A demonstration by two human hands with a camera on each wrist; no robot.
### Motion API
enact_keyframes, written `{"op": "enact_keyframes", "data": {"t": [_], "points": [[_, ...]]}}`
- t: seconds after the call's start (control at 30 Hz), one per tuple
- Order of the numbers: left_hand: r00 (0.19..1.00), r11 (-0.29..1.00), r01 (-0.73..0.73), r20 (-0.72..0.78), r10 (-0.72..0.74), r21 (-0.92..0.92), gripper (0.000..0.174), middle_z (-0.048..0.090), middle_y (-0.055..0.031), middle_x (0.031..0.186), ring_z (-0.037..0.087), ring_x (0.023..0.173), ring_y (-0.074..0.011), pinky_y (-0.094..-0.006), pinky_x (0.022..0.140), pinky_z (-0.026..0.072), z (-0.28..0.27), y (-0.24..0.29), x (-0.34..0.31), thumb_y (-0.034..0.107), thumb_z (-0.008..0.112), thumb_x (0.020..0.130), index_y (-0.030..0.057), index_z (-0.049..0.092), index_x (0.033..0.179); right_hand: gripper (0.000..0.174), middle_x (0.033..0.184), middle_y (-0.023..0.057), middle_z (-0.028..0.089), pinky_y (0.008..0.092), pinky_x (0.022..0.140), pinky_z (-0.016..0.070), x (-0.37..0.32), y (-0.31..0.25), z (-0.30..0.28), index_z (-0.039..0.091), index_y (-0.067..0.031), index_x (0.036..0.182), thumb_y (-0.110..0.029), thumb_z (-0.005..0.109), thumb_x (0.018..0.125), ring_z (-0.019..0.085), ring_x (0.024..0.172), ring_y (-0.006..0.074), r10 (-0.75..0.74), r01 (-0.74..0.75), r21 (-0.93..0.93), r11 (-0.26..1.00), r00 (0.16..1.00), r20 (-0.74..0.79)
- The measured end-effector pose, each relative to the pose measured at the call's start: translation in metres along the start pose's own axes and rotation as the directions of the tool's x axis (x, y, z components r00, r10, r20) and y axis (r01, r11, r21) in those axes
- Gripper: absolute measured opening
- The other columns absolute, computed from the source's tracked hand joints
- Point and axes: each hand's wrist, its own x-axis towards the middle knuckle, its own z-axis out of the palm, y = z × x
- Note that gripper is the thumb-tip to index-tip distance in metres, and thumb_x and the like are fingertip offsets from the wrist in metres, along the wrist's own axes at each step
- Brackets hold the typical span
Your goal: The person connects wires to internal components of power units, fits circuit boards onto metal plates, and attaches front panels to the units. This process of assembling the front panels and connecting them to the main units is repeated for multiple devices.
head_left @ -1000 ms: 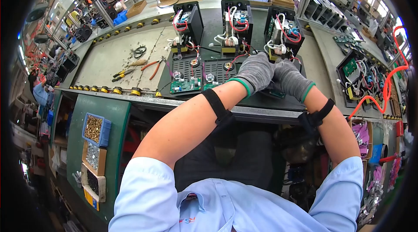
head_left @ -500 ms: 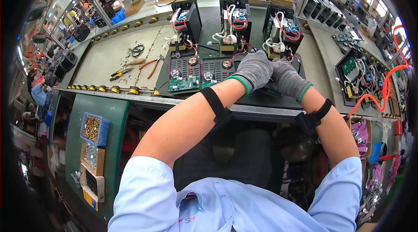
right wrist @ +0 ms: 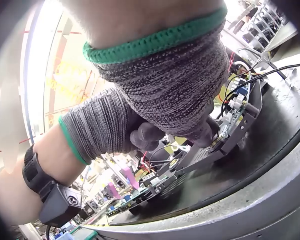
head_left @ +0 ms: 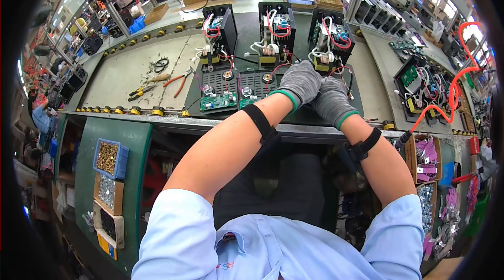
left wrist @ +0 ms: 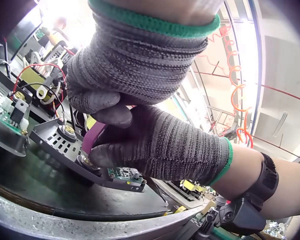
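Note:
Both hands wear grey knit gloves and meet over the rightmost slotted black panel (left wrist: 65, 150). My right hand (head_left: 334, 102) pinches a purple flat strip (left wrist: 93, 137) low on the panel, its thumb beside a round metal fitting (left wrist: 83, 159). My left hand (head_left: 301, 84) sits close above with curled fingers, their tips at the upper part of the strip; I cannot tell whether they grip it. A green circuit board (left wrist: 125, 173) lies at the panel's end. Behind the hands stands a black heatsink unit (head_left: 331, 38) with red and white wires.
Two similar heatsink units (head_left: 276, 33) stand left, with slotted panels and a green board (head_left: 218, 102) before them. Pliers (head_left: 143, 91) lie on the left bench. A red coiled hose (head_left: 454, 91) hangs at right. Parts bins (head_left: 110, 159) sit at lower left.
The right hand has shifted slightly left and toward the body, uncovering part of the panel's right side. The left hand stays beside it over the same panel. The head view has shifted slightly.

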Motion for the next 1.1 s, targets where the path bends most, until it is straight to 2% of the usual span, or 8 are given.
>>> {"op": "enact_keyframes", "data": {"t": [0.2, 0.3, 0.4, 0.63, 0.73, 0.87, 0.93, 1.1], "points": [[1.0, 1.0, 0.014, 0.016, -0.014, 0.01, 0.023, 0.068, -0.0218, 0.109, 0.07, 0.104, -0.0365, -0.0441, 0.089, 0.0575, 0.0, 0.002, 0.0, 0.014, 0.062, 0.092, 0.0055, 0.076, 0.108, 0.04, 0.106, 0.0159, 0.074, 0.0455, 0.085, 0.0559, -0.01, 0.007, -0.006, 0.07, -0.0147, 0.115, -0.043, 0.07, 0.086, 0.07, 0.099, 0.0369, -0.022, 0.031, 0.128, 0.991, 0.997, -0.07], [0.993, 0.981, 0.119, -0.004, -0.122, -0.153, 0.024, 0.068, -0.0229, 0.109, 0.07, 0.103, -0.0374, -0.0445, 0.089, 0.0574, 0.024, -0.005, 0.012, 0.017, 0.063, 0.093, 0.0049, 0.075, 0.11, 0.046, 0.104, 0.0155, 0.074, 0.0459, 0.088, 0.0554, -0.002, 0.037, 0.007, 0.068, -0.0157, 0.118, -0.046, 0.074, 0.084, 0.07, 0.099, 0.0372, -0.359, 0.446, 0.266, 0.855, 0.878, -0.317], [0.967, 0.903, 0.247, 0.024, -0.255, -0.352, 0.029, 0.069, -0.0273, 0.106, 0.07, 0.102, -0.0404, -0.0468, 0.091, 0.0559, 0.004, 0.001, 0.005, 0.022, 0.061, 0.094, 0.0018, 0.07, 0.113, 0.041, 0.102, 0.0166, 0.072, 0.0463, 0.087, 0.0536, 0.011, 0.04, 0.006, 0.069, -0.0114, 0.11, -0.037, 0.079, 0.079, 0.068, 0.098, 0.0385, -0.374, 0.39, 0.196, 0.9, 0.92, -0.112], [0.941, 0.79, 0.316, 0.066, -0.332, -0.526, 0.031, 0.071, -0.0287, 0.103, 0.069, 0.103, -0.0432, -0.0501, 0.092, 0.0539, -0.015, 0.006, -0.009, 0.019, 0.056, 0.093, -0.0037, 0.064, 0.112, 0.038, 0.098, 0.0155, 0.074, 0.0457, 0.085, 0.0558, 0.019, 0.046, 0.017, 0.07, -0.0143, 0.109, -0.04, 0.076, 0.082, 0.07, 0.094, 0.0371, -0.393, 0.416, 0.227, 0.88, 0.908, -0.143], [0.978, 0.92, 0.189, -0.021, -0.208, -0.343, 0.029, 0.07, -0.0274, 0.096, 0.07, 0.094, -0.0427, -0.051, 0.087, 0.0553, 0.012, -0.003, 0.001, 0.021, 0.053, 0.098, -0.0036, 0.061, 0.111, 0.036, 0.1, 0.0151, 0.074, 0.045, 0.086, 0.056, 0.009, 0.037, 0.008, 0.071, -0.0141, 0.109, -0.041, 0.073, 0.085, 0.071, 0.094, 0.0363, -0.352, 0.368, 0.15, 0.918, 0.928, -0.126], [0.959, 0.882, 0.262, 0.003, -0.284, -0.391, 0.025, 0.069, -0.0258, 0.1, 0.07, 0.095, -0.0406, -0.0488, 0.087, 0.0564, 0.007, 0.0, 0.0, 0.017, 0.055, 0.095, -0.0007, 0.066, 0.109, 0.036, 0.103, 0.015, 0.074, 0.0452, 0.086, 0.0561, 0.003, 0.025, 0.006, 0.072, -0.0134, 0.11, -0.042, 0.069, 0.088, 0.071, 0.096, 0.0355, -0.23, 0.236, 0.151, 0.96, 0.972, -0.057], [0.991, 0.951, 0.092, -0.063, -0.115, -0.296, 0.033, 0.071, -0.0301, 0.102, 0.069, 0.102, -0.0436, -0.0498, 0.091, 0.0545, 0.023, -0.009, 0.005, 0.019, 0.056, 0.093, -0.0062, 0.061, 0.114, 0.037, 0.106, 0.0152, 0.074, 0.0457, 0.087, 0.0561, 0.01, 0.023, 0.024, 0.072, -0.0124, 0.112, -0.042, 0.066, 0.09, 0.071, 0.099, 0.0351, -0.179, 0.19, 0.142, 0.971, 0.98, -0.089], [0.991, 0.969, 0.111, -0.049, -0.124, -0.219, 0.026, 0.067, -0.0263, 0.107, 0.07, 0.102, -0.0404, -0.0477, 0.089, 0.0559, 0.032, -0.008, 0.011, 0.014, 0.059, 0.091, -0.0015, 0.067, 0.11, 0.038, 0.11, 0.0161, 0.074, 0.046, 0.089, 0.0559, 0.0, 0.012, 0.004, 0.072, -0.0129, 0.115, -0.041, 0.065, 0.091, 0.071, 0.103, 0.0352, -0.057, 0.05, 0.134, 0.99, 0.997, 0.051]]}}
